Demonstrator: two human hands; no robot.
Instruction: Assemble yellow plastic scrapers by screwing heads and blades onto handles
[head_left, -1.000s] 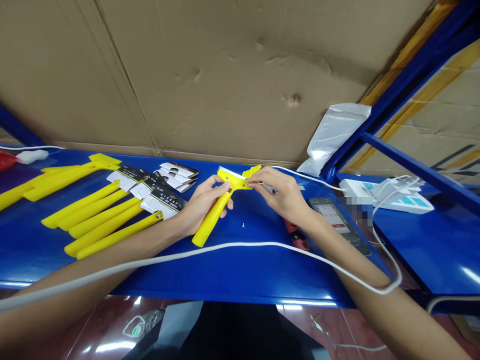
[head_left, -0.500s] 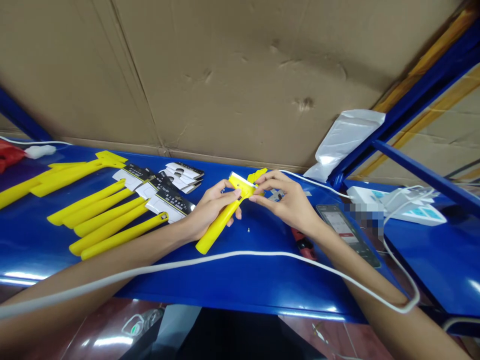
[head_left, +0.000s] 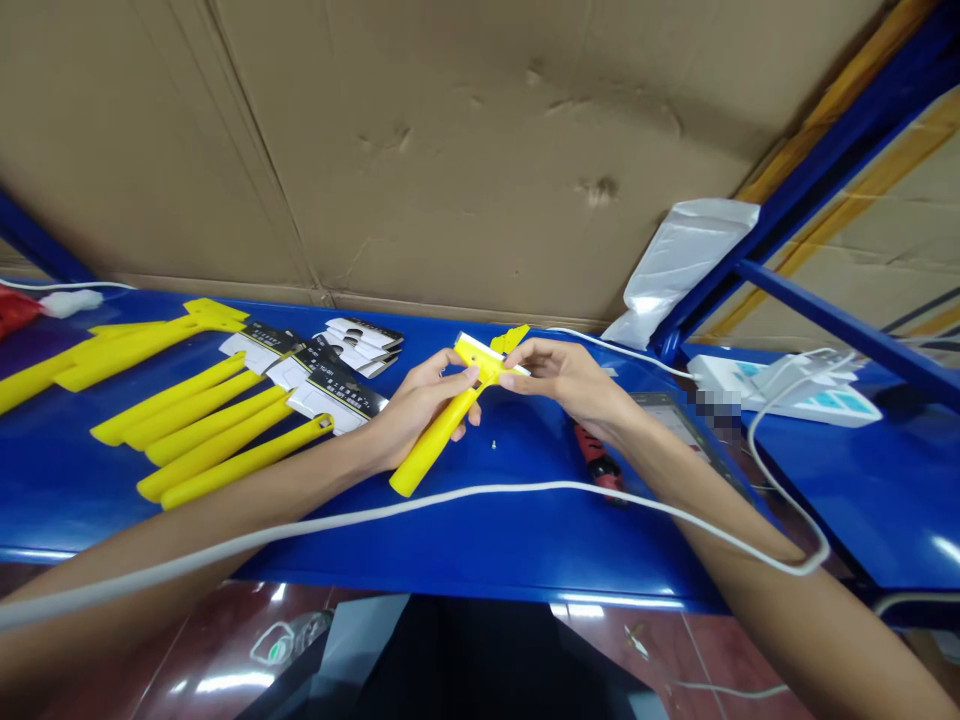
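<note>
A yellow scraper (head_left: 431, 445) with a wide head and a pale strip along its top edge is held over the blue table, its handle slanting down to the left. My left hand (head_left: 420, 405) is closed around it just below the head, thumb on the front. The fingers of my right hand (head_left: 562, 375) pinch the head's right end; the fingertips partly hide that corner. Behind the head shows another yellow piece (head_left: 514, 338). A tiny screw-like metal part (head_left: 493, 444) lies on the table below the hands.
Several yellow scrapers with black-and-white cards (head_left: 337, 390) lie at left, near folded cards (head_left: 360, 345). A red-and-black tool (head_left: 600, 465) and a phone (head_left: 667, 420) sit by my right forearm. A white cable (head_left: 450, 495) crosses in front; a power strip (head_left: 787, 390) is at right.
My right hand has shifted slightly left and closer onto the scraper head's right end. My left hand keeps its hold; the whole view has moved a little.
</note>
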